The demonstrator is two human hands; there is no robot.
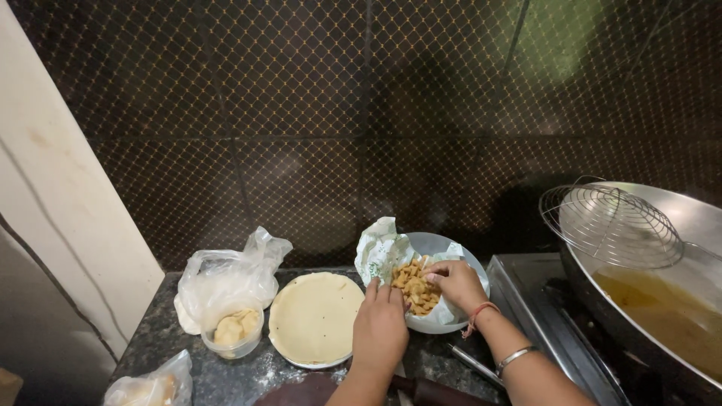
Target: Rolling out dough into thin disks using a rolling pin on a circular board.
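Note:
A white bowl [444,244] lined with paper holds several golden fried pieces [416,289]. My right hand [457,286] rests over the right side of the pile, fingers curled down onto the pieces. My left hand [380,331] touches the bowl's near left edge with fingers spread toward the pieces. I cannot tell whether either hand grips a piece. A thin round sheet of rolled dough [314,316] lies on a plate just left of my left hand.
A small plastic tub of dough [235,331] sits by a crumpled clear bag [226,282]. Another bag [154,383] lies at front left. A wok of oil [662,316] with a wire skimmer [613,225] stands on the stove at right. A dark tiled wall stands behind.

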